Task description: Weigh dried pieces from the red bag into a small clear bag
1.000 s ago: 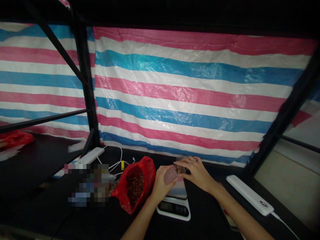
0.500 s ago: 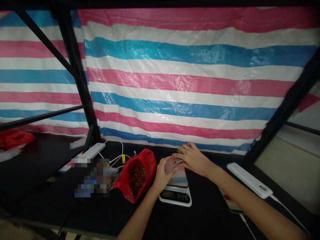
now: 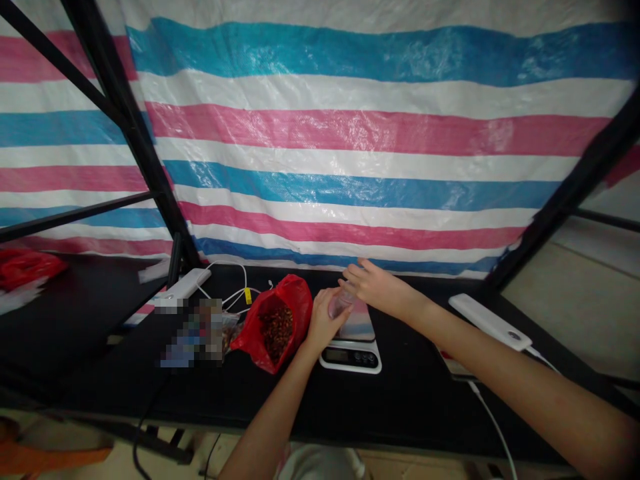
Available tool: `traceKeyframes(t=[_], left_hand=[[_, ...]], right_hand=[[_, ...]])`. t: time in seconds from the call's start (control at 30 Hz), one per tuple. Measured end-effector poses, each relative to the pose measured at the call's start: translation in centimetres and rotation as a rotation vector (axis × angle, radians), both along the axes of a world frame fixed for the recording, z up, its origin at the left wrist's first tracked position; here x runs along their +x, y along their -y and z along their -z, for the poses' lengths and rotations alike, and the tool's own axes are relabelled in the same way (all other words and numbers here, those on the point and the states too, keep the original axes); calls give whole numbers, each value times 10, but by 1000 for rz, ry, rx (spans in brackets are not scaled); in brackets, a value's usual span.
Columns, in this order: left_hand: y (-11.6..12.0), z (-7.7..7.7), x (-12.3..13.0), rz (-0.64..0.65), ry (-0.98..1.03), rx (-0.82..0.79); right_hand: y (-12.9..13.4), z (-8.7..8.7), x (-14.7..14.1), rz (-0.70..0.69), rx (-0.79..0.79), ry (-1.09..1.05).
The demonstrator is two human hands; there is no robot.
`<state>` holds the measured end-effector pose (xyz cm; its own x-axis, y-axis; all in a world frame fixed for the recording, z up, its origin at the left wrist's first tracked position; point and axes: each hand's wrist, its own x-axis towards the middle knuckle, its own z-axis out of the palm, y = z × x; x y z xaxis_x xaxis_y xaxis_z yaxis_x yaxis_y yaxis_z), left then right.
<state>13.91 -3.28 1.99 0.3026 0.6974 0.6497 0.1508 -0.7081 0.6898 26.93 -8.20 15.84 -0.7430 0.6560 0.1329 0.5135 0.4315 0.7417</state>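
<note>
Over a white digital scale [image 3: 350,357] with a shiny plate, my left hand [image 3: 324,319] is wrapped round a small clear, pinkish container [image 3: 341,303]. My right hand [image 3: 367,283] is at the container's upper right end, fingers bent; whether its fingertips grip the container or something small is hard to make out. Just left of the scale stands an open red plastic bag [image 3: 295,310] holding small reddish-brown pieces [image 3: 277,331]. A clear bag [image 3: 227,331] lies left of the red one.
White power strips or packs lie at the left [image 3: 185,287] and right [image 3: 487,321], with cables. A flat device [image 3: 460,367] sits under my right forearm. Black frame posts and a striped sheet [image 3: 350,160] stand behind the black table [image 3: 410,413].
The view has tilted downward, showing more of the table's front edge. Both hands stay at the container over the scale; the right hand's fingers have shifted slightly around its top.
</note>
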Motion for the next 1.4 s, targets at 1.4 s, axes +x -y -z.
traceKeyframes(t=[1.4], left_hand=[[61, 58, -142, -698, 311, -431]], right_hand=[[-20, 95, -141, -29, -386, -644]])
